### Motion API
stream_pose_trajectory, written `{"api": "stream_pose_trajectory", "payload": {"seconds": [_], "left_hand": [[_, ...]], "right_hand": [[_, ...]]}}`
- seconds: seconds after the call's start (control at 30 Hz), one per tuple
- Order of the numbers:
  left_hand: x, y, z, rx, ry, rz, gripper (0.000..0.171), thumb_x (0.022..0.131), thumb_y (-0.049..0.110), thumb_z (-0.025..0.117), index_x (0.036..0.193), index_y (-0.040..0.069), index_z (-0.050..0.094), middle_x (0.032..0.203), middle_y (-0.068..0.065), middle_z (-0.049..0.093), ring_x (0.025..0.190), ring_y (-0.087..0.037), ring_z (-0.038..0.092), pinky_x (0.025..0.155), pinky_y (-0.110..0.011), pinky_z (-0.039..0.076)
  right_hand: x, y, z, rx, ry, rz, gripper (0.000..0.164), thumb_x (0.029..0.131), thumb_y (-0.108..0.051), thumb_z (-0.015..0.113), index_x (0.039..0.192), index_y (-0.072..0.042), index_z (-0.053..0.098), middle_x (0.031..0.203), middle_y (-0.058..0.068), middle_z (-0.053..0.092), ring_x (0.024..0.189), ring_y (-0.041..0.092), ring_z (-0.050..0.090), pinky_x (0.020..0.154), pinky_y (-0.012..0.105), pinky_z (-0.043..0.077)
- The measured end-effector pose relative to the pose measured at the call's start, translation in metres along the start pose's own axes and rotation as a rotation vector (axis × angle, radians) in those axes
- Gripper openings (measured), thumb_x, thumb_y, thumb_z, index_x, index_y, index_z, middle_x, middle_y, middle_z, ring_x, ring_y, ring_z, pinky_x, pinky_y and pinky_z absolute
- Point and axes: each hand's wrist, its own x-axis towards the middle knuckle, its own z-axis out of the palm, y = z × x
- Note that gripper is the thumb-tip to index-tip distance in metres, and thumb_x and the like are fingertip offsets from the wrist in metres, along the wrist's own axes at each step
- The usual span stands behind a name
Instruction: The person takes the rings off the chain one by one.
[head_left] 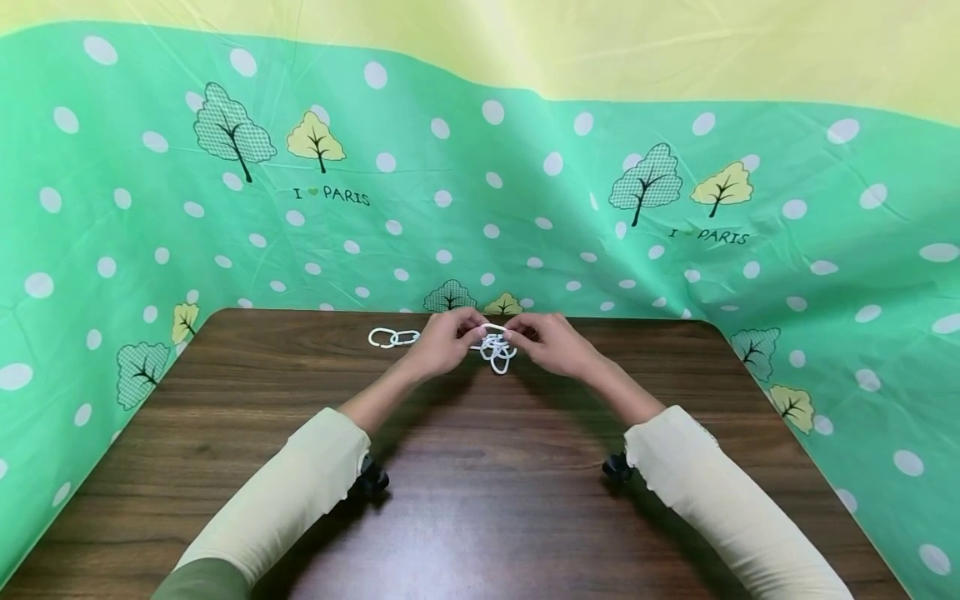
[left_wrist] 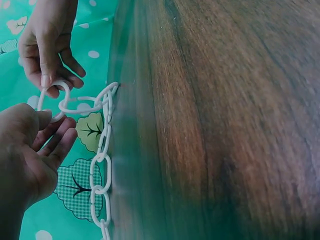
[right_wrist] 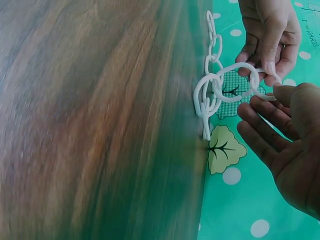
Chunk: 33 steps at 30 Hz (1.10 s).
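A white plastic chain (left_wrist: 93, 202) of oval links is worked between both hands near the far table edge. My left hand (head_left: 441, 343) pinches the end link (left_wrist: 40, 101) between thumb and fingertips. From the other side, my right hand (head_left: 553, 343) pinches the same link, its remaining fingers loosely spread. The held link is raised, and the links joined to it hang down to a small heap (head_left: 500, 370) between the hands. More of the chain trails leftward along the table behind the left hand, partly hidden by it in the head view.
The dark wood-grain table (head_left: 480, 500) reaches from the body to a green polka-dot cloth (head_left: 420, 217) hanging behind it and at both sides. Black wrist mounts (head_left: 369, 481) sit under the pale sleeves (head_left: 285, 483).
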Motion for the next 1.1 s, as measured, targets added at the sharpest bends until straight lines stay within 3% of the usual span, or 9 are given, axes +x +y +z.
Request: {"api": "stream_pose_trajectory", "payload": {"seconds": [0.23,0.43,0.6,0.77,0.93,1.1], "left_hand": [[-0.004,-0.001,-0.001,-0.083,0.013,-0.086,0.019,0.111,0.017,0.072,0.124,0.003,0.078,0.114,-0.013,0.084,0.108,-0.028,0.078,0.102,-0.044,0.062],[-0.009,-0.002,0.003,-0.146,0.025,-0.223,0.024,0.108,0.032,0.077,0.115,0.009,0.078,0.100,-0.003,0.079,0.090,-0.016,0.069,0.084,-0.030,0.053],[-0.010,-0.003,0.007,-0.247,0.001,-0.288,0.035,0.111,0.036,0.072,0.101,0.002,0.072,0.085,0.003,0.062,0.081,-0.014,0.056,0.074,-0.029,0.048],[-0.010,-0.004,0.012,-0.348,-0.037,-0.347,0.034,0.113,0.033,0.065,0.101,0.003,0.077,0.095,0.002,0.061,0.094,-0.015,0.054,0.083,-0.031,0.044],[-0.009,-0.005,0.015,-0.411,-0.068,-0.381,0.039,0.115,0.033,0.061,0.113,-0.002,0.077,0.097,0.001,0.058,0.101,-0.018,0.053,0.092,-0.034,0.042],[-0.007,-0.006,0.018,-0.503,-0.064,-0.385,0.034,0.116,0.028,0.058,0.114,-0.003,0.071,0.083,0.007,0.049,0.087,-0.014,0.048,0.084,-0.030,0.039]], "right_hand": [[0.004,-0.004,0.008,0.004,0.035,0.019,0.024,0.114,-0.021,0.069,0.116,-0.001,0.082,0.096,0.017,0.081,0.080,0.017,0.063,0.075,0.032,0.051],[0.005,-0.008,0.010,-0.006,0.072,0.036,0.026,0.115,-0.023,0.068,0.119,-0.002,0.082,0.099,0.018,0.082,0.081,0.017,0.065,0.074,0.030,0.052],[0.007,-0.011,0.014,-0.006,0.104,0.034,0.025,0.114,-0.023,0.069,0.118,-0.003,0.083,0.100,0.018,0.083,0.081,0.017,0.067,0.075,0.029,0.053],[0.007,-0.014,0.019,0.013,0.130,0.042,0.025,0.114,-0.020,0.069,0.118,0.000,0.083,0.100,0.019,0.083,0.079,0.017,0.069,0.072,0.028,0.053],[0.007,-0.017,0.022,0.007,0.167,0.048,0.022,0.113,-0.019,0.071,0.117,-0.002,0.084,0.101,0.013,0.085,0.084,0.019,0.074,0.075,0.030,0.057],[0.008,-0.020,0.024,0.031,0.174,0.038,0.023,0.113,-0.020,0.071,0.118,-0.001,0.084,0.102,0.014,0.086,0.086,0.021,0.077,0.076,0.032,0.059]]}}
